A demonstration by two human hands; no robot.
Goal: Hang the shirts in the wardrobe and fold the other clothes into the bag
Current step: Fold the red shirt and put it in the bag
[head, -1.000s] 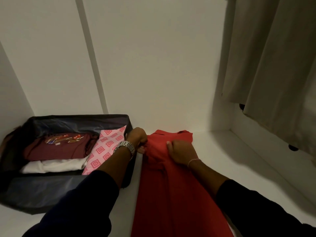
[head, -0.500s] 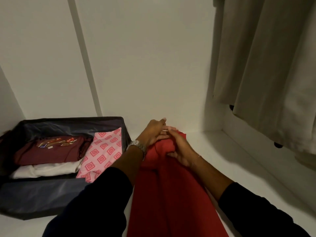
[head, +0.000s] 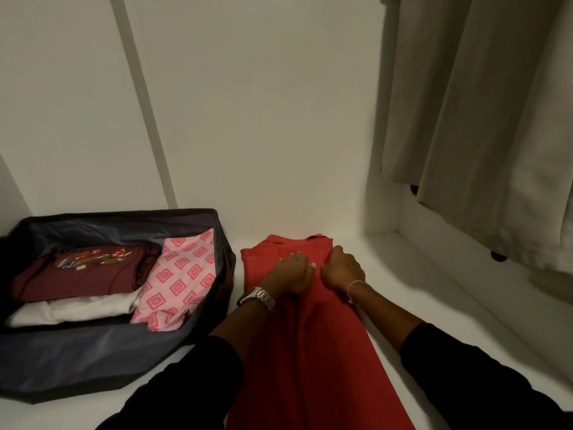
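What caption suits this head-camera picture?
Both hands press a red garment flat beside an open bag of folded clothes.

No text can be read; the maroon shirt (head: 77, 276) in the bag (head: 93, 361) bears a blurred print.

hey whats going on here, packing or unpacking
Looks like packing. A person in dark sleeves has a red garment laid out on a white surface and is working on its collar end. The left hand presses flat on the cloth, while the right hand has a grip on a fold of it. Beside it on the left, an open dark bag already holds a folded maroon top, a white piece and a pink patterned cloth.
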